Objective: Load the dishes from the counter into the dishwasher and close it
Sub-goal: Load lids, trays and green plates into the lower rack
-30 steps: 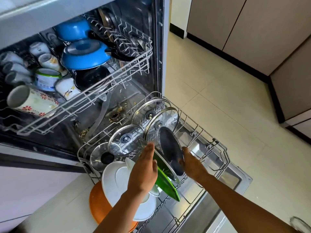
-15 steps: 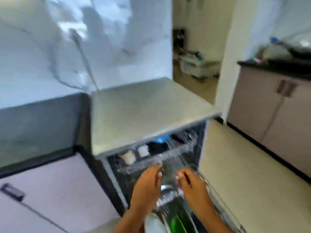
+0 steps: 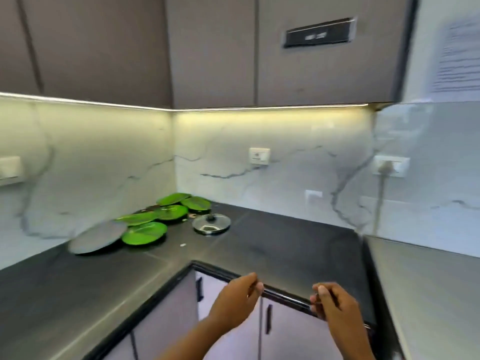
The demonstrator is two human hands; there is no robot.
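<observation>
— Away from the dishwasher racks of a second ago; facing the worktop (image 3: 272,245) corner now.
— Left hand (image 3: 235,304), right hand (image 3: 335,307)?
— Empty, fingers loosely curled, hovering by the front edge.
— Still to load?
— Green plates (image 3: 145,233) heaped in the far corner, glass lid (image 3: 211,223) just beside them, grey round dish (image 3: 97,237) tilted at the left end.
— Another fetch, then, probably several, before closing.

Left forearm (image 3: 187,339) and right forearm (image 3: 363,344), both bare, extended up from the lower edge. Left hand (image 3: 233,304) and right hand (image 3: 335,306) were level and apart, fingers loosely curled inward, each empty; blur hid finer detail.
</observation>
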